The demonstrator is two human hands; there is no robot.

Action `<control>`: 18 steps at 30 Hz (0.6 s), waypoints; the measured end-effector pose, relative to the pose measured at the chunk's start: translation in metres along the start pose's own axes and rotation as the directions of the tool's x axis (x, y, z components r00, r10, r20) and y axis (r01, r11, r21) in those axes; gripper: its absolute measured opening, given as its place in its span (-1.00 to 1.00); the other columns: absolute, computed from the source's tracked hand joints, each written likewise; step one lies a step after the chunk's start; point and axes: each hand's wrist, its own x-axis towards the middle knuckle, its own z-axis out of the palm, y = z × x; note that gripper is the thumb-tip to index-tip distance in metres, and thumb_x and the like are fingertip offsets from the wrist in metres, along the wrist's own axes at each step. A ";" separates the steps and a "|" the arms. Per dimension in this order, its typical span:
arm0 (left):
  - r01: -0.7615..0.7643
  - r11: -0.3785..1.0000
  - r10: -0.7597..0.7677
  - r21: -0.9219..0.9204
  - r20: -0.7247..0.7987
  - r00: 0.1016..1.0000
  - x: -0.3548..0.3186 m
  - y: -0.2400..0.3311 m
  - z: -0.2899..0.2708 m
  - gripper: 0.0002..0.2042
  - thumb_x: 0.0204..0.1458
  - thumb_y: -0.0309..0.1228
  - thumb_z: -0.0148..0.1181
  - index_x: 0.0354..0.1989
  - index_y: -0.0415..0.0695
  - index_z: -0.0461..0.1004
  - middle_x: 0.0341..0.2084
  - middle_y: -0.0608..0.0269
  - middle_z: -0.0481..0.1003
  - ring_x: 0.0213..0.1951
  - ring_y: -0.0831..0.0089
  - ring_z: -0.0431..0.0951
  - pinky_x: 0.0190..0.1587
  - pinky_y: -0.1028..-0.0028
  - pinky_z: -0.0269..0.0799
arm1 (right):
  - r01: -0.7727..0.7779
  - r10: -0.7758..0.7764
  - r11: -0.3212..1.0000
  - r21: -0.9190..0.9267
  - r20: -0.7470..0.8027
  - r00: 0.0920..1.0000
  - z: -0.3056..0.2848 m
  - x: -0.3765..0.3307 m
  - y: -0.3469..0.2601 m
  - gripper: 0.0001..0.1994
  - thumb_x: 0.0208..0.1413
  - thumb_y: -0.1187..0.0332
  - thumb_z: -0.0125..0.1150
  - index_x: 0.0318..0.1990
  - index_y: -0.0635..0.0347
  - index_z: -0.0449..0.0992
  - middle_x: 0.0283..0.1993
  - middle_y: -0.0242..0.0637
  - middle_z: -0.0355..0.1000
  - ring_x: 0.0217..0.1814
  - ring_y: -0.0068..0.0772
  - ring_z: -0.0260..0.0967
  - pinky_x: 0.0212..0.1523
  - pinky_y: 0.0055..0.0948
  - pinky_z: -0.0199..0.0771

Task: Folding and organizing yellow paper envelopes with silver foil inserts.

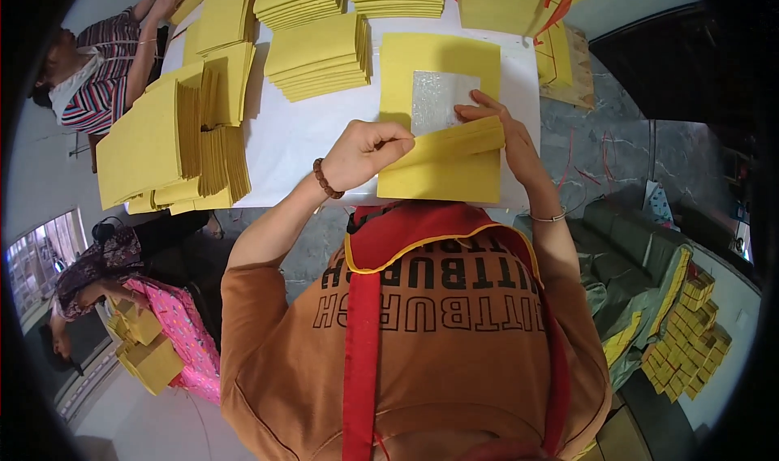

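Note:
A yellow paper sheet (pixel 438 169) lies at the near edge of the table, its upper edge lifted and bent. My left hand (pixel 369 152) pinches the left end of that edge between thumb and fingers. At the other end my right hand (pixel 515 140) grips the sheet's corner, its thumb hidden, while its fingertips reach over a silvery-grey square (pixel 438 96). That square looks shiny and creased, and it rests on yellow paper (pixel 398 59) extending behind it. Whether the lifted part and the paper behind are one piece, I cannot tell.
Several stacks of yellow paper (pixel 320 55) stand on the white table (pixel 276 148), with a tall fanned stack (pixel 146 144) at left. Red strips (pixel 560 6) hang at the back right. One person (pixel 105 79) works at far left, another (pixel 97 274) below. Yellow bundles (pixel 690 339) are piled at right.

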 end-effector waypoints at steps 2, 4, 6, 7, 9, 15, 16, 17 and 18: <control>-0.035 0.996 0.035 -0.077 0.001 0.999 0.000 -0.002 0.001 -0.86 0.11 -0.46 0.07 -0.34 -0.28 0.51 -0.59 0.52 0.39 -0.51 0.81 0.27 -0.49 0.72 0.19 | 0.005 -0.005 1.000 -0.003 -0.007 1.000 0.000 0.001 0.001 -0.45 0.32 0.06 -0.45 0.01 0.30 0.42 0.15 -0.13 0.31 0.39 -0.27 -0.07 0.28 -0.33 0.05; -0.003 0.999 0.005 -0.049 0.029 1.000 0.000 0.000 -0.001 -0.86 0.10 -0.47 0.07 -0.33 -0.28 0.51 -0.61 0.53 0.39 -0.53 0.81 0.26 -0.50 0.71 0.18 | 0.012 -0.012 1.000 -0.006 -0.013 1.000 0.000 0.000 0.001 -0.47 0.32 0.07 -0.42 0.00 0.29 0.44 0.16 -0.17 0.29 0.36 -0.29 -0.01 0.28 -0.34 0.03; -0.001 0.998 0.004 -0.069 0.037 0.999 0.001 -0.001 -0.001 -0.86 0.10 -0.47 0.07 -0.33 -0.29 0.51 -0.61 0.53 0.39 -0.54 0.81 0.26 -0.50 0.71 0.18 | 0.063 -0.063 0.998 -0.024 0.008 0.998 0.000 0.000 -0.001 -0.44 0.32 0.04 -0.45 0.02 0.29 0.43 0.17 -0.16 0.29 0.38 -0.29 -0.03 0.29 -0.35 0.01; 0.002 0.996 0.002 -0.089 0.045 0.999 0.001 -0.001 -0.001 -0.86 0.10 -0.48 0.07 -0.33 -0.29 0.52 -0.62 0.53 0.38 -0.54 0.80 0.27 -0.51 0.70 0.18 | 0.062 -0.062 0.998 -0.024 0.008 0.998 0.000 0.000 -0.004 -0.44 0.32 0.04 -0.45 0.02 0.29 0.43 0.17 -0.16 0.29 0.38 -0.29 -0.03 0.29 -0.35 0.01; 0.009 0.998 -0.005 -0.068 0.052 0.999 0.001 -0.001 -0.002 -0.86 0.10 -0.48 0.07 -0.33 -0.28 0.52 -0.61 0.53 0.39 -0.54 0.80 0.27 -0.51 0.70 0.19 | 0.076 -0.074 0.992 -0.101 0.022 0.997 0.000 -0.001 -0.009 -0.43 0.32 0.03 -0.48 0.04 0.29 0.40 0.19 -0.16 0.27 0.38 -0.29 -0.05 0.31 -0.34 -0.02; 0.030 0.995 -0.027 -0.100 0.032 0.999 0.006 -0.011 -0.005 -0.84 0.09 -0.43 0.07 -0.35 -0.27 0.51 -0.63 0.51 0.37 -0.55 0.79 0.26 -0.51 0.68 0.19 | -0.021 0.020 0.997 0.076 0.014 1.000 -0.001 0.000 0.001 -0.40 0.31 -0.01 -0.50 0.09 0.31 0.35 0.24 -0.14 0.21 0.41 -0.26 -0.10 0.33 -0.31 -0.08; 0.018 0.994 -0.018 -0.112 0.000 1.000 0.007 -0.012 -0.005 -0.83 0.08 -0.39 0.09 -0.35 -0.27 0.51 -0.65 0.49 0.36 -0.56 0.76 0.24 -0.52 0.66 0.18 | -0.022 0.021 0.997 0.077 0.015 1.000 -0.003 -0.001 0.006 -0.40 0.31 -0.01 -0.50 0.09 0.31 0.35 0.24 -0.14 0.21 0.41 -0.26 -0.10 0.33 -0.31 -0.08; 0.019 0.993 -0.019 -0.112 0.000 1.000 0.007 -0.013 -0.003 -0.83 0.08 -0.39 0.09 -0.35 -0.27 0.51 -0.65 0.49 0.36 -0.56 0.76 0.24 -0.52 0.66 0.18 | 0.046 -0.046 0.998 0.033 -0.011 0.999 -0.005 -0.002 0.010 -0.47 0.30 0.04 -0.39 0.10 0.31 0.34 0.26 -0.15 0.18 0.40 -0.27 -0.09 0.32 -0.32 -0.06; -0.006 0.984 -0.004 -0.176 -0.056 0.998 0.008 -0.013 -0.001 -0.81 0.08 -0.37 0.11 -0.34 -0.27 0.51 -0.64 0.50 0.35 -0.54 0.77 0.23 -0.51 0.67 0.19 | 0.114 -0.114 0.993 -0.012 -0.033 0.993 -0.006 -0.003 0.013 -0.52 0.30 0.10 -0.27 0.10 0.32 0.34 0.29 -0.15 0.14 0.39 -0.27 -0.07 0.31 -0.33 -0.04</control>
